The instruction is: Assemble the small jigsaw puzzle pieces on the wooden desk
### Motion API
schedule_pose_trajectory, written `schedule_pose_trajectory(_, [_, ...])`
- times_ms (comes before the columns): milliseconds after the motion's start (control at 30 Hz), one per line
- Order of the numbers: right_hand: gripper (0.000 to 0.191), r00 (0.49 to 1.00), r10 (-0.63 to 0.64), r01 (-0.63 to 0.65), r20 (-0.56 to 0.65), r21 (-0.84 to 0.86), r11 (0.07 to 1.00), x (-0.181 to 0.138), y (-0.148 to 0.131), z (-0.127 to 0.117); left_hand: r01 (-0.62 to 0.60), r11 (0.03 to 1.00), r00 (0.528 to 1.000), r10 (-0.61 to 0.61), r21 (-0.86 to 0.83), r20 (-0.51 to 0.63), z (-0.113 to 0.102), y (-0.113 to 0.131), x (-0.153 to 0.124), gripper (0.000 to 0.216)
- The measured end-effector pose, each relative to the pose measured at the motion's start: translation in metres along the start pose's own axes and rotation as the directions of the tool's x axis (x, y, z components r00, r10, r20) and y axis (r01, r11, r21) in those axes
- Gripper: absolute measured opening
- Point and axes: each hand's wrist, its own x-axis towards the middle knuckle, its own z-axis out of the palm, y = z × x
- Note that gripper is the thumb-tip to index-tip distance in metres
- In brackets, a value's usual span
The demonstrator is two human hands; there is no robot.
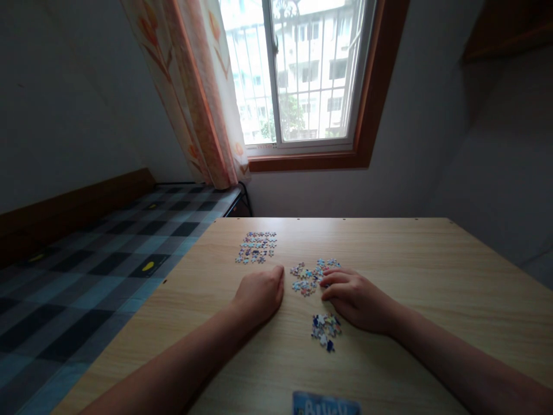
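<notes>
Small jigsaw puzzle pieces lie in groups on a wooden table. My right hand (356, 297) rests at the right side of the middle pile of puzzle pieces (305, 285), fingers apart and tips touching the pieces at its edge. My left hand (261, 291) lies on the table left of that pile, its fingers curled in and mostly hidden from me; whether anything is in them does not show. Beyond it, puzzle pieces (256, 246) are laid out in several neat rows. A smaller pile of puzzle pieces (325, 329) sits nearer to me, below my right hand.
At the table's (410, 253) near edge lies a blue box or card with lettering (326, 404), partly cut off. A bed with a checked cover (108, 276) stands along the left. Behind the table are a barred window (311, 75) and a flowered curtain (194, 86).
</notes>
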Motion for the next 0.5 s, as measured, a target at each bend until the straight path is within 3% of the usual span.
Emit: schedule_pose_trajectory(500, [0.025, 1.000, 0.023, -0.023, 0.011, -0.017, 1.000, -0.0017, 0.0015, 0.0018, -0.025, 1.000, 1.000, 0.025, -0.010, -0.016, 0.0017, -0.0007, 0.0007, 0.028])
